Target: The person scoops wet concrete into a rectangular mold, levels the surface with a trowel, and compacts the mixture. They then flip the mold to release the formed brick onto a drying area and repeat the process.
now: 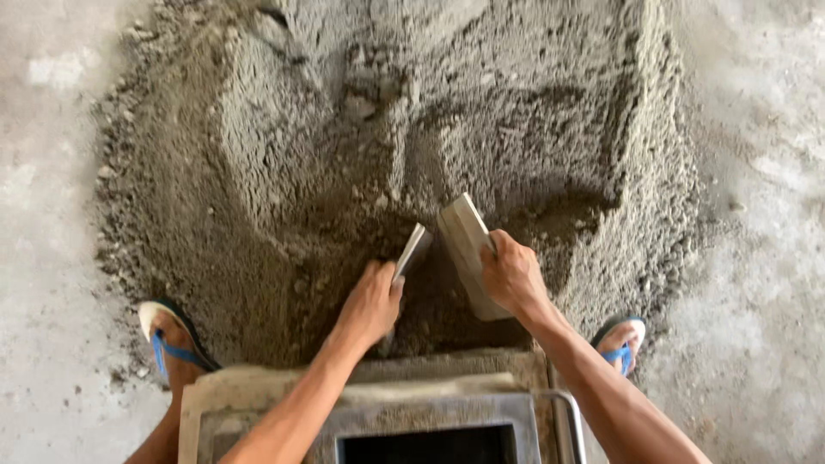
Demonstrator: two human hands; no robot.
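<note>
From the head camera, I see my left hand (371,302) closed around a small flat trowel (412,250) and my right hand (513,275) gripping a wider flat board (467,249), both tools angled together into the near edge of the damp grey mortar heap (361,155) at centre frame. The metal mould (430,421) at the bottom edge shows a dark, seemingly unfilled opening, so I judge filling has barely begun; blue sandals (172,344) flank it on the concrete floor (43,215).

A pale concrete floor (756,283) carries a big heap of grey damp mortar (344,172) across its middle. A metal mould (430,412) sits at the heap's near edge, between two sandalled feet (176,344).
</note>
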